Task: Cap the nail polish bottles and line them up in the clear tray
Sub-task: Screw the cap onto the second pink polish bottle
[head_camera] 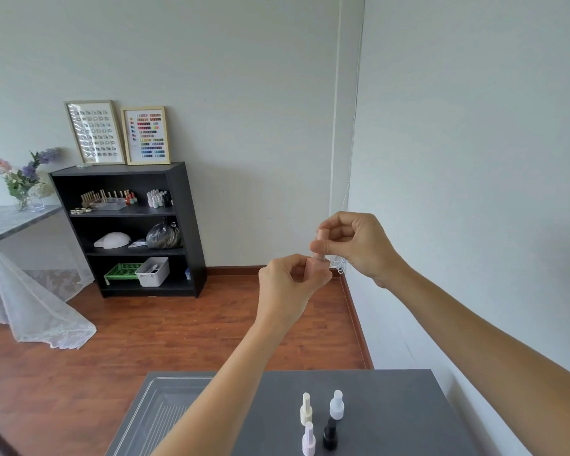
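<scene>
High above the table, my left hand (pixel 287 284) grips a pink nail polish bottle (pixel 313 269). My right hand (pixel 356 245) pinches its pink cap (pixel 322 240), which sits on the bottle's neck. On the grey table (pixel 392 406) stand several capped bottles: a cream one (pixel 306 409), a pale blue-white one (pixel 337 404), a lilac one (pixel 309 439) and a black one (pixel 330 434). The clear tray (pixel 158 413) lies at the table's left, partly hidden by my left forearm.
A black shelf unit (pixel 178 225) with polish bottles, bins and two framed charts stands against the far wall. A lace-draped side table (pixel 14 222) with flowers is at the left. The wall runs close along the table's right.
</scene>
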A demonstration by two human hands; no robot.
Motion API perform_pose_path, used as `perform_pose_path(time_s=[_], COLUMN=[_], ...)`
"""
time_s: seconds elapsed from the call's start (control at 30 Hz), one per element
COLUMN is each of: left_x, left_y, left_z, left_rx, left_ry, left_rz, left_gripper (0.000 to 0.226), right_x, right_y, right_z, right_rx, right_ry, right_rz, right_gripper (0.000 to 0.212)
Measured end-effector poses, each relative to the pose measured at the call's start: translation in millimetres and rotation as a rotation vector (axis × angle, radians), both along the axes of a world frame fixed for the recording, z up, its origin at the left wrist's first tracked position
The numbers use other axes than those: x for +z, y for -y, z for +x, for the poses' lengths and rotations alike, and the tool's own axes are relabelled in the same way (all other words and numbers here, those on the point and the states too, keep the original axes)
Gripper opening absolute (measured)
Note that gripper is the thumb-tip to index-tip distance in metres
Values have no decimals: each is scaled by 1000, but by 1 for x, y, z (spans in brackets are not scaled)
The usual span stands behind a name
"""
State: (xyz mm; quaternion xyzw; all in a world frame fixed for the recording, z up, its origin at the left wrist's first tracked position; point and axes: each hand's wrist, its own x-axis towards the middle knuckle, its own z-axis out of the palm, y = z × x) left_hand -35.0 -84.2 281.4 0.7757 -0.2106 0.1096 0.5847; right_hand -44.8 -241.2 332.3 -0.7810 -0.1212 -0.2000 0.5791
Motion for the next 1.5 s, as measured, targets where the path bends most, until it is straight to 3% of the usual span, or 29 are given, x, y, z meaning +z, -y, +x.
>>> perform_pose_path(time_s=[0.13, 0.3, 0.37, 0.5, 0.63, 0.83, 0.93, 1.13, 1.5], left_x=[1, 3, 1, -6, -7, 0, 1, -7, -31], left_y=[-1, -7, -7, 0, 3, -6, -11, -2, 13], left_z=[3, 6, 6, 2, 0, 6, 8, 2, 1], left_rx=[-88, -205, -169, -19, -42, -198, -265, -114, 151], left_ry=[-18, -150, -116, -3, 30, -105, -151, -70, 162], left_rz=[5, -41, -23, 2, 15, -18, -5, -33, -31], left_gripper=[11, 15, 15, 15, 12, 15, 16, 14, 40], right_x=[-4, -2, -3, -6, -11, -4, -2, -8, -28], right_y=[-4, 9, 10, 1, -7, 3, 4, -6, -29], right_z=[-1, -4, -5, -4, -5, -8, -12, -11, -12], right_rx=[-94, 280, 313, 84, -112, 229, 271, 97, -231], right_ry=[29, -135, -124, -21, 38, -102, -122, -30, 100], right_rz=[-140, -9, 55, 67, -22, 37, 84, 114, 1], right_gripper=[51, 44, 31, 20, 47, 30, 20, 11, 12])
